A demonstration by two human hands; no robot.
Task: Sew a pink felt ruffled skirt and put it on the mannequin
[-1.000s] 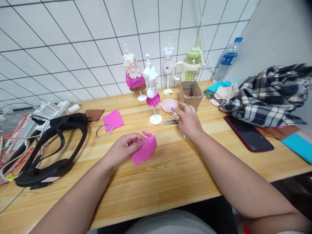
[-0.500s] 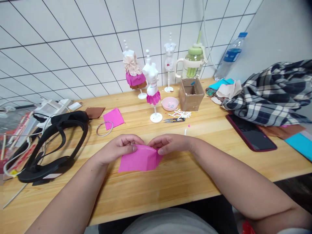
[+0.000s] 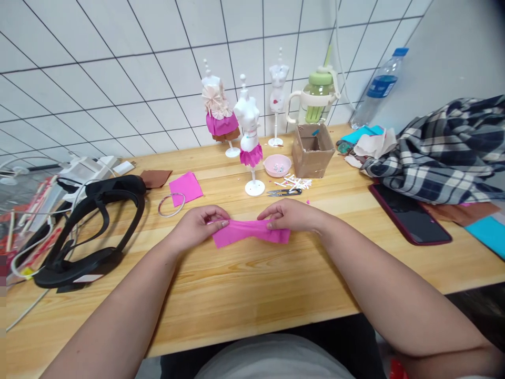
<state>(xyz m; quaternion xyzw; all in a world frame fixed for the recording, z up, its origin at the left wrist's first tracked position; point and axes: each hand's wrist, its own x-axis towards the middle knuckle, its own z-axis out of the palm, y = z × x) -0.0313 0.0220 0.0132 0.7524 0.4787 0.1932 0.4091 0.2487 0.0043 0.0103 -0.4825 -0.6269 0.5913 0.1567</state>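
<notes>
A strip of pink crepe paper (image 3: pixel 252 230) is stretched between my two hands, just above the wooden table. My left hand (image 3: pixel 201 227) pinches its left end between thumb and fingers. Near the other end, my right hand (image 3: pixel 292 217) grips the upper edge, and some paper hangs below the fingers. Beyond the hands stands a small white mannequin (image 3: pixel 248 113) wearing a ruffled pink skirt (image 3: pixel 251 155). Thread snips (image 3: pixel 284 192) lie at its foot, beside white sticks (image 3: pixel 295 182). A pink square sheet (image 3: pixel 186 188) lies behind my left hand, partly under a ring (image 3: pixel 171 213).
Two more mannequins (image 3: pixel 216 100) (image 3: pixel 278 89) stand by the tiled wall. A pink bowl (image 3: pixel 277 166) of beads and a cardboard box (image 3: pixel 313 152) are behind the snips. A black headset frame (image 3: pixel 98 237) lies left; a phone (image 3: pixel 410 216) and plaid cloth (image 3: pixel 442 152) lie right.
My hands have moved apart and slightly away from me. The pink paper, which hung down as a wider piece, is now a narrower strip spread sideways between them.
</notes>
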